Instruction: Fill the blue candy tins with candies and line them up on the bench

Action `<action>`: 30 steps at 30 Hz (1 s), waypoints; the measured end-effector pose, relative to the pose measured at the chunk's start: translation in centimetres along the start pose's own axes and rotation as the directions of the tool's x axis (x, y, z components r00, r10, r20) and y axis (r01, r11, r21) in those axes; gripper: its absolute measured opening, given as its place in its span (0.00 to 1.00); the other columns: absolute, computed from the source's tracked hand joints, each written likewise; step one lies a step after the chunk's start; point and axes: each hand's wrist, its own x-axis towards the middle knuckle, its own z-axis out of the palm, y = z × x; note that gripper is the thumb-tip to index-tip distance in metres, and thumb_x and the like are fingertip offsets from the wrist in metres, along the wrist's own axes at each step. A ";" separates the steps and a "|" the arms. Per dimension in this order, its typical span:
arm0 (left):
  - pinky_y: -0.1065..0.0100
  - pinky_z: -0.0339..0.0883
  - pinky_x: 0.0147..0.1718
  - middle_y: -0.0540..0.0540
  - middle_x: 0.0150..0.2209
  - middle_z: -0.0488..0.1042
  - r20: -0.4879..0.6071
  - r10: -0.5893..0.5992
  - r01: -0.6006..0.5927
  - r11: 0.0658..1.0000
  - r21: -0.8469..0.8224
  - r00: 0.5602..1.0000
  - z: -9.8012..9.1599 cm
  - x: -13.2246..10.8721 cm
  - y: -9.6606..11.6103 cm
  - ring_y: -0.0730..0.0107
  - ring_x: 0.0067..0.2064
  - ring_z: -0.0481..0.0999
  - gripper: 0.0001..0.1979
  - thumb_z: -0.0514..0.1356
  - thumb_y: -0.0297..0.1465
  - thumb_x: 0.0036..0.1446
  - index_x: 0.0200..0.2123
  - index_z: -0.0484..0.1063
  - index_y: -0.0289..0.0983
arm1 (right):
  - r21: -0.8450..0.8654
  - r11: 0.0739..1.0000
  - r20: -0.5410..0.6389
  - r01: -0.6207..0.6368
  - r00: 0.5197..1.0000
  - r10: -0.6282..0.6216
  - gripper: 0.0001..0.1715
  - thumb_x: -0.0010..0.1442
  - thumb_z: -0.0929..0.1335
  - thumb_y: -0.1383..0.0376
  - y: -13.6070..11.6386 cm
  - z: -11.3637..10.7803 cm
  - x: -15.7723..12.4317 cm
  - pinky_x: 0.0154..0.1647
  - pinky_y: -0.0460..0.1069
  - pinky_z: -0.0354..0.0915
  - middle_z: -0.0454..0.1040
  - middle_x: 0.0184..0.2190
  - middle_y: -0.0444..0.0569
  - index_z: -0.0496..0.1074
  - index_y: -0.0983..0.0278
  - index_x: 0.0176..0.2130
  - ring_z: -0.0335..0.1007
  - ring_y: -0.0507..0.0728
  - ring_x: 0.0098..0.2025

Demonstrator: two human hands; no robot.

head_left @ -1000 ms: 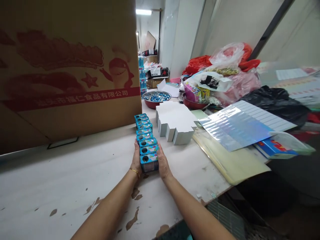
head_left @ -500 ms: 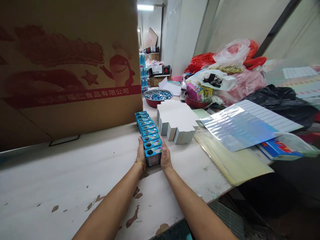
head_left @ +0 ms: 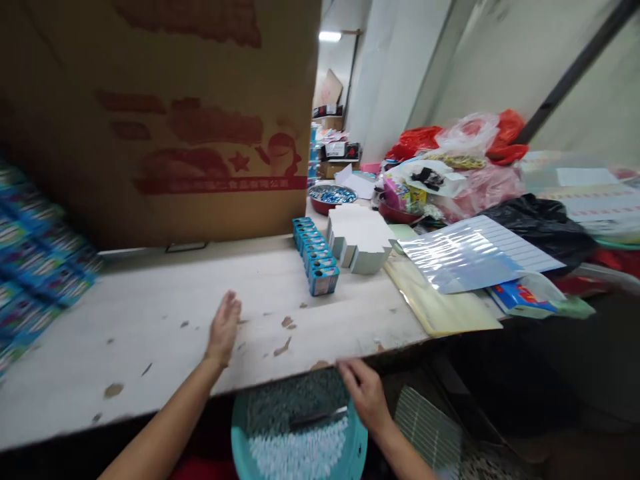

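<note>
A row of several small blue boxes (head_left: 315, 255) stands on the white worn table (head_left: 165, 313), running away from me. My left hand (head_left: 223, 328) hovers over the table, well left of the row, fingers stretched out and holding nothing. My right hand (head_left: 364, 393) is at the table's near edge, below the tabletop, fingers loosely curled against the edge with nothing seen in them. Just under it sits a teal basin (head_left: 300, 433) with small white pieces inside.
A large cardboard box (head_left: 165, 120) with red print fills the back left. Stacked blue boxes (head_left: 35, 260) blur at the far left. White folded cartons (head_left: 361, 235), a shiny sheet (head_left: 460, 257), red bowls (head_left: 331, 197) and plastic bags (head_left: 465, 160) crowd the right.
Both hands have let go of the blue row and drawn back toward me. The left moved left over the table, the right dropped to the table edge. The view swung left and down.
</note>
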 end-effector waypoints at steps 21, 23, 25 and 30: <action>0.60 0.60 0.46 0.35 0.41 0.72 -0.262 -0.528 0.578 0.623 0.528 0.808 -37.1 -30.9 -16.7 0.51 0.47 0.68 0.24 0.65 0.42 0.32 0.33 0.70 0.34 | -0.693 0.674 0.594 0.255 0.732 0.334 0.26 0.56 0.54 0.57 5.5 8.5 -12.0 0.50 0.56 0.60 0.73 0.42 0.52 0.67 0.58 0.49 0.68 0.62 0.46; 0.62 0.64 0.41 0.40 0.34 0.75 -0.138 -0.568 0.555 0.675 0.487 0.812 -36.5 -31.3 -16.9 0.54 0.40 0.72 0.23 0.66 0.41 0.29 0.31 0.71 0.35 | -0.670 0.714 0.559 0.205 0.771 0.304 0.28 0.54 0.54 0.55 5.7 7.9 -11.7 0.50 0.54 0.60 0.72 0.45 0.54 0.68 0.61 0.48 0.66 0.62 0.48; 0.63 0.64 0.41 0.43 0.32 0.75 -0.064 -0.570 0.535 0.719 0.444 0.819 -35.4 -31.9 -17.1 0.56 0.40 0.73 0.25 0.68 0.36 0.23 0.32 0.71 0.37 | -0.674 0.726 0.497 0.133 0.809 0.314 0.32 0.53 0.54 0.52 5.9 7.5 -11.4 0.47 0.54 0.62 0.72 0.43 0.58 0.70 0.66 0.46 0.66 0.64 0.47; 0.58 0.59 0.47 0.41 0.35 0.74 -0.141 -0.545 0.554 0.741 0.380 0.826 -32.8 -32.5 -18.2 0.50 0.48 0.68 0.23 0.69 0.28 0.21 0.28 0.69 0.37 | -0.627 0.779 0.453 0.012 0.819 0.352 0.30 0.49 0.56 0.49 6.1 7.5 -10.9 0.40 0.55 0.65 0.75 0.33 0.57 0.72 0.64 0.39 0.70 0.65 0.40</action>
